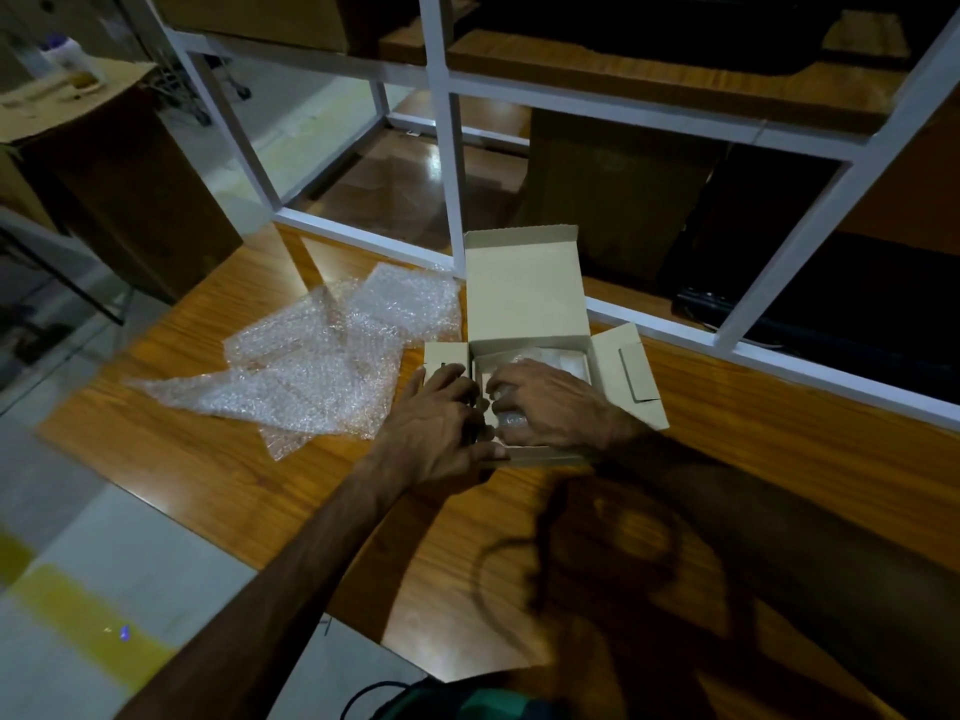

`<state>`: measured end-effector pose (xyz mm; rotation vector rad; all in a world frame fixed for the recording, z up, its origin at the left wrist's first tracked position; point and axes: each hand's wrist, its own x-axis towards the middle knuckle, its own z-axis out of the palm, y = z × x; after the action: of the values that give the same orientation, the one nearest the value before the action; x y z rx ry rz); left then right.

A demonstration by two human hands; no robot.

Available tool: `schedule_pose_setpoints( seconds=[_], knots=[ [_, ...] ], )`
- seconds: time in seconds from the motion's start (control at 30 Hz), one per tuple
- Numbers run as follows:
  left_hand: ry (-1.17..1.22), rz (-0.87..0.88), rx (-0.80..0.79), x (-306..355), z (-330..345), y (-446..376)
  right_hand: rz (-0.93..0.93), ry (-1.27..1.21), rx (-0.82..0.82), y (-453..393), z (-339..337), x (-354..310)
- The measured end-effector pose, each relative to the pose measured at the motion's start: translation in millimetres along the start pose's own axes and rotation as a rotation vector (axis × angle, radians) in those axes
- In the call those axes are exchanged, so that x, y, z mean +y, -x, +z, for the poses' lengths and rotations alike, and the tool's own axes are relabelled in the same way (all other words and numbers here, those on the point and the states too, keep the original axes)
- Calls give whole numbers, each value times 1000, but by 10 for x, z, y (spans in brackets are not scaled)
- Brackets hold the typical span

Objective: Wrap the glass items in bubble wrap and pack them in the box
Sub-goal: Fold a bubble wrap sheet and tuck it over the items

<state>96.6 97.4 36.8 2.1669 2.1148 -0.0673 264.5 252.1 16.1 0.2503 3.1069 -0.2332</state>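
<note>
**Cardboard box receiving a wrapped item**

Cardboard box (524, 304) is sitting lid-up on the wooden table (270, 485). Inside it, a bubble-wrapped item (511, 420) is lying under the right hand (550, 402), whose curled fingers are hiding most of it; the contents cannot be identified. The left hand (441, 423) is resting straight, spread fingers on the box's left wall. Loose bubble wrap sheets (322, 366) are lying just beside the box, left.
</note>
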Motion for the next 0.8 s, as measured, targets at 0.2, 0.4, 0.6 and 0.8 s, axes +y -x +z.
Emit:
schedule_pose_setpoints(
  seconds=[0.2,0.4,0.6,0.8],
  knots=[
    [2,-6,-9,29,-34,18,6,-35,-8,57,22,48],
    [89,-6,-6,33,-8,120,98,-54,-42,184,-58,-7],
    [471,-61,381,134,1,422,323,-218,313,434,-136,-272],
    [607,-318,696,-16,260,861,450,-511,645,430,-18,-904]
  ],
)
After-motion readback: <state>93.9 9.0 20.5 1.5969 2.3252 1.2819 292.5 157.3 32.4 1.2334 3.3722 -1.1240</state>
